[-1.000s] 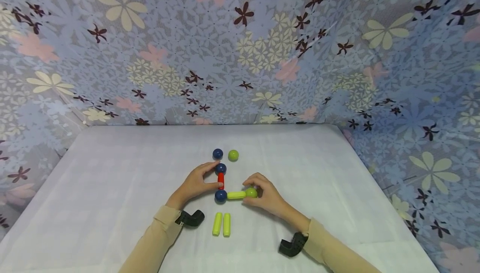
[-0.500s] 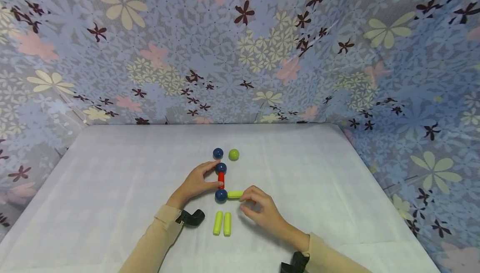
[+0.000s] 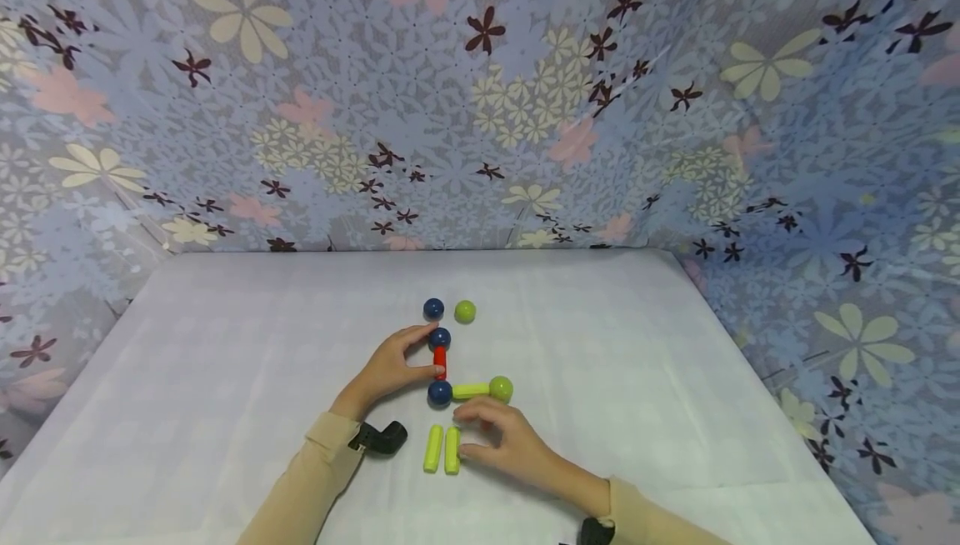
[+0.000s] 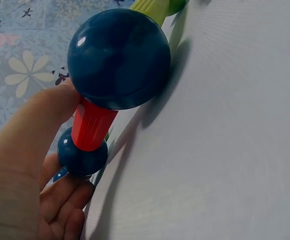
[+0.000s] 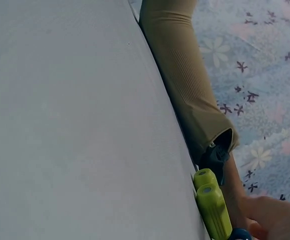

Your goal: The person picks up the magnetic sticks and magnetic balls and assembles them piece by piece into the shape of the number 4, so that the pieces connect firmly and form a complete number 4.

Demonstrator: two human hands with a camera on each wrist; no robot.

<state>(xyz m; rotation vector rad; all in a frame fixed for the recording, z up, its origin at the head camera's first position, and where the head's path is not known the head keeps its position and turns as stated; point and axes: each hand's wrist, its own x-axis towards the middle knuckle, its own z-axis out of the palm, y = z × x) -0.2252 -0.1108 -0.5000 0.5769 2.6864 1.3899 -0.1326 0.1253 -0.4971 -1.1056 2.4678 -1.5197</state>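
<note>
My left hand point(image 3: 390, 370) holds a joined piece of balls and rods on the table, thumb at the red rod point(image 3: 440, 357) and fingers by the far blue ball point(image 3: 439, 337). The near blue ball point(image 4: 119, 59) looms large in the left wrist view. From it a lime rod point(image 3: 471, 391) runs right to a lime ball point(image 3: 501, 389). My right hand point(image 3: 506, 445), fingers bent loosely and apart, hovers beside two loose lime rods, the left one point(image 3: 433, 448) and the right one point(image 3: 452, 450). Its thumb tip is close to the right rod, with nothing held.
Beyond the joined piece lie a loose blue ball point(image 3: 433, 308) and a loose lime ball point(image 3: 465, 312). A white cloth covers the table point(image 3: 637, 345). Flowered fabric point(image 3: 450, 112) hangs behind it and at the sides.
My right hand has let go of the lime ball at the rod's end and moved toward me and left, to the loose lime rods. The left hand stays in place.
</note>
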